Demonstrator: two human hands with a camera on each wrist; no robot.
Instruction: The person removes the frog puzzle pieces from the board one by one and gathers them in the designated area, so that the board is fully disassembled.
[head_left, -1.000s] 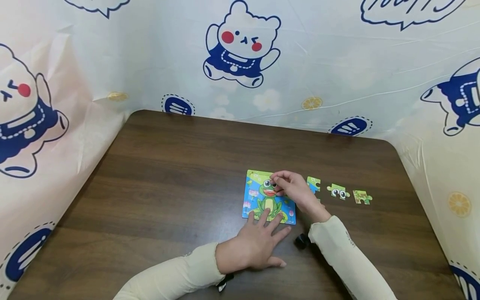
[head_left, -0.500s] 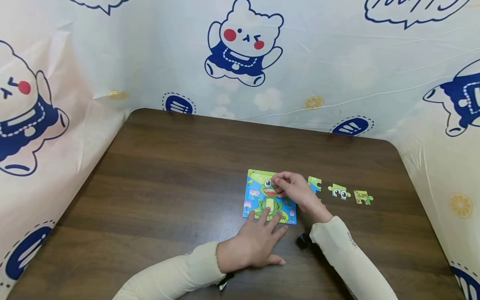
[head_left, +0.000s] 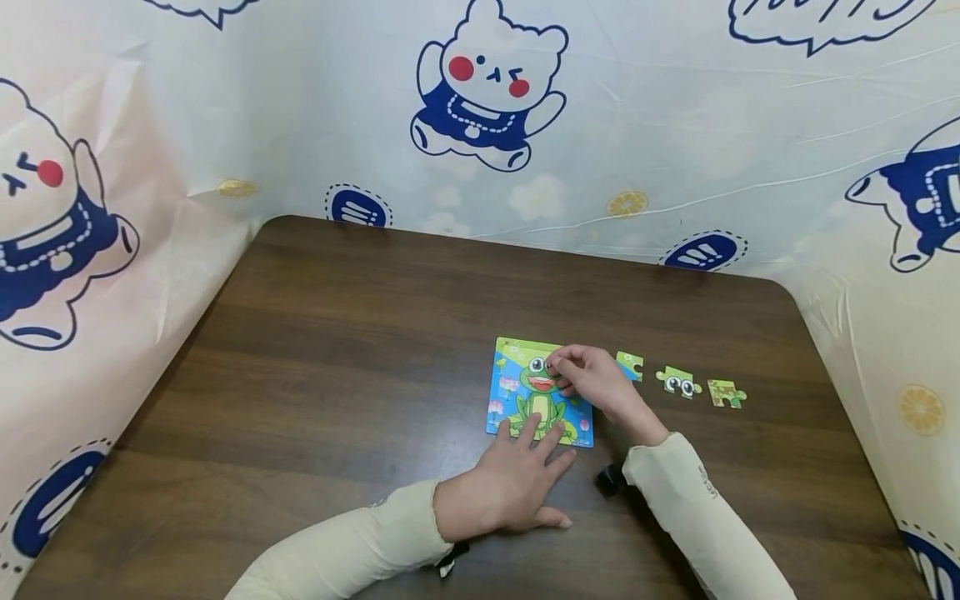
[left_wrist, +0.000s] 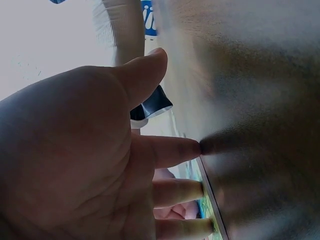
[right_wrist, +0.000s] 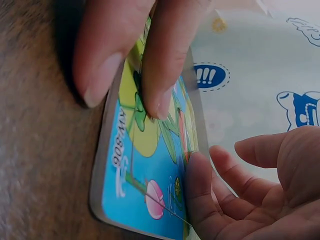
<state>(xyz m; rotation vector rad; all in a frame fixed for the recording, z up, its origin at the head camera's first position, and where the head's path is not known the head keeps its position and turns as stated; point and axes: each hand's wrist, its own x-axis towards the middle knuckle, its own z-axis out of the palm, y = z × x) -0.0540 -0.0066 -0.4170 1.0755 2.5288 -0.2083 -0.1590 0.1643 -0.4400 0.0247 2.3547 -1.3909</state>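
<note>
A square frog jigsaw puzzle [head_left: 506,375] lies flat on the brown table. My left hand [head_left: 513,487] is spread at its near edge, fingertips resting on the lower border. Over the upper right part of the picture, my right hand [head_left: 596,379] has its thumb and fingers bent together, pinching a puzzle piece at the board by the frog's eye; the fingertips largely hide that piece. In the right wrist view the bent right fingers [right_wrist: 200,175] touch the board's surface, while the left fingers [right_wrist: 165,70] lie across its lower part.
Loose puzzle pieces lie in a row to the right: a green-and-blue one [head_left: 630,367], one with two eyes [head_left: 678,382] and a brownish green one [head_left: 726,394]. A small black object [head_left: 609,481] shows by the right cuff. Printed cloth [head_left: 300,108] rises around the table [head_left: 337,333].
My right fingertips have shifted slightly right and lower against the puzzle, covering the frog's right eye more. The left hand stays in place. The loose pieces have not moved.
</note>
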